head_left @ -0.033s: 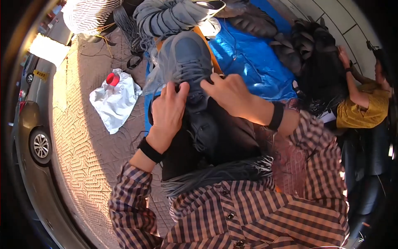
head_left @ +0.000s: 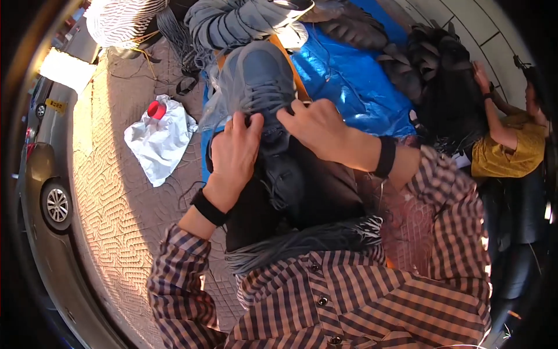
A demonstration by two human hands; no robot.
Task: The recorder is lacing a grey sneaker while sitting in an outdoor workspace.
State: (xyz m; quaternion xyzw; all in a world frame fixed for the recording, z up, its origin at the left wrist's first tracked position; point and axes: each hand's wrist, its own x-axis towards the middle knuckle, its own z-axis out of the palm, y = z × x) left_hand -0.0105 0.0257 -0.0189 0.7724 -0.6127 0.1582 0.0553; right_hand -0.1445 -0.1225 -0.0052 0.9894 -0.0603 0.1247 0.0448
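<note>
While the shoe (head_left: pixel 261 64) lies with its long axis near to far, toe far, the left hand (head_left: pixel 235 151) and right hand (head_left: pixel 318 129) flank its near end, equally close, beside the laces (head_left: pixel 263 95). Both curl closed; what they pinch cannot be told.

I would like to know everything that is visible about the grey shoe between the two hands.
The shoe is blue-grey, with a rounded toe and dark grey laces crossing its front in rows. It looks like fabric, though I cannot be sure. It lies top side up, toe away from the person, with clear plastic along its left. The left hand and right hand are at its nearer end; their exact grip is hidden.
</note>
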